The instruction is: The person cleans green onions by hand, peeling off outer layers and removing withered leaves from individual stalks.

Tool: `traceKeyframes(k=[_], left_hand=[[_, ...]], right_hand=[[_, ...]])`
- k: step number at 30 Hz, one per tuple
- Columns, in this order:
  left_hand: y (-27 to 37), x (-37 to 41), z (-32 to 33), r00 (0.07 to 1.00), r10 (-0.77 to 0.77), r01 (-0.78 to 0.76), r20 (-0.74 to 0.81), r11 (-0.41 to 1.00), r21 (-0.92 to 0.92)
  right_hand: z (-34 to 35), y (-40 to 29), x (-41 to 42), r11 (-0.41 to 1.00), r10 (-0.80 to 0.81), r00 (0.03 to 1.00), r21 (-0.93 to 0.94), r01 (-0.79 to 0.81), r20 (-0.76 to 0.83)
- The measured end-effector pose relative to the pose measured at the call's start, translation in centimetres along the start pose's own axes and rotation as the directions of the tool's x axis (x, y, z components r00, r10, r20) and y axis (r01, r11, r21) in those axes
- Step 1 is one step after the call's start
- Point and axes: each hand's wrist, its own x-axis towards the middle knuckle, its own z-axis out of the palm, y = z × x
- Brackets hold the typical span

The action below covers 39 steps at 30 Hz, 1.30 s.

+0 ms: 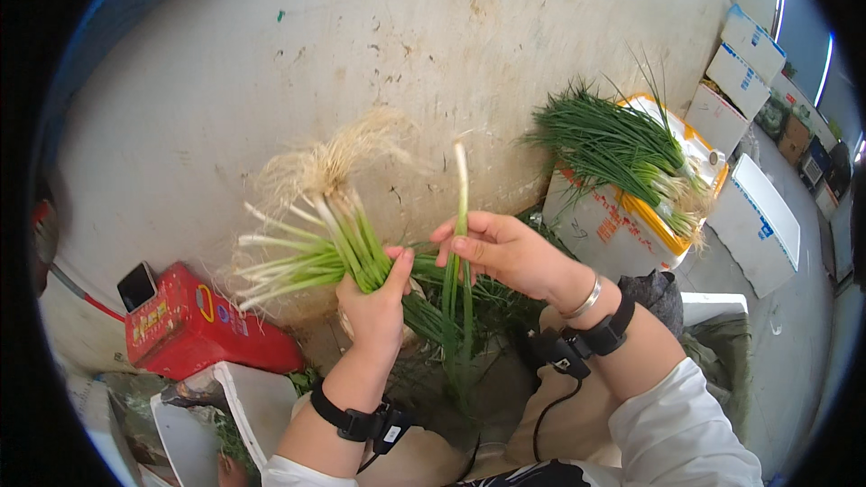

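Observation:
A bunch of green onions (362, 243) is gripped in my left hand (375, 304), with pale roots fanning up and stalks spreading out to the left. Between the thumb and fingers of my right hand (504, 250) is a single green onion (462, 193). Its white end points up, and its green leaves hang below the hand. The two hands are apart, side by side in the middle of the view. Loose green leaves lie on the floor beneath them, partly hidden by the hands.
Bundled green onions (609, 142) lie on a foam box (595, 216) with yellow tape, at the right by the wall (338, 47). A phone (137, 287) rests on a red container (210, 325) at the left. An open foam box (237, 399) stands at lower left. More foam boxes (737, 81) are stacked far right.

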Motion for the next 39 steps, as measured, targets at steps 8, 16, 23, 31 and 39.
traceKeyframes(k=[8, 16, 23, 31, 39], left_hand=[[0.0, 0.4, -0.8, 0.994, -0.089, 0.091, 0.065, 0.995, -0.042], [0.0, 0.2, -0.9, 0.949, -0.173, 0.198, 0.264, 0.978, -0.071], [-0.5, 0.1, -0.8, 0.864, -0.285, 0.304, 0.415, 0.952, 0.019], [-0.2, 1.0, -1.3, 0.885, -0.283, 0.265, 0.37, 0.959, 0.099], [-0.3, 2.4, -2.6, 0.929, -0.245, 0.216, 0.277, 0.967, 0.133]], right_hand=[[-0.6, 0.9, -0.1, 0.978, 0.028, 0.992, 0.202, -0.052, 0.12], [0.3, 1.8, 1.0, 0.997, -0.014, 0.98, -0.076, -0.001, -0.196], [0.8, 2.0, 1.0, 0.985, -0.05, 0.976, -0.171, 0.014, -0.212], [-1.6, 0.2, 0.5, 0.604, -0.317, 0.947, -0.781, 0.16, -0.051], [-9.2, -0.3, 0.0, 0.174, -0.485, 0.872, -0.984, 0.027, -0.062]])
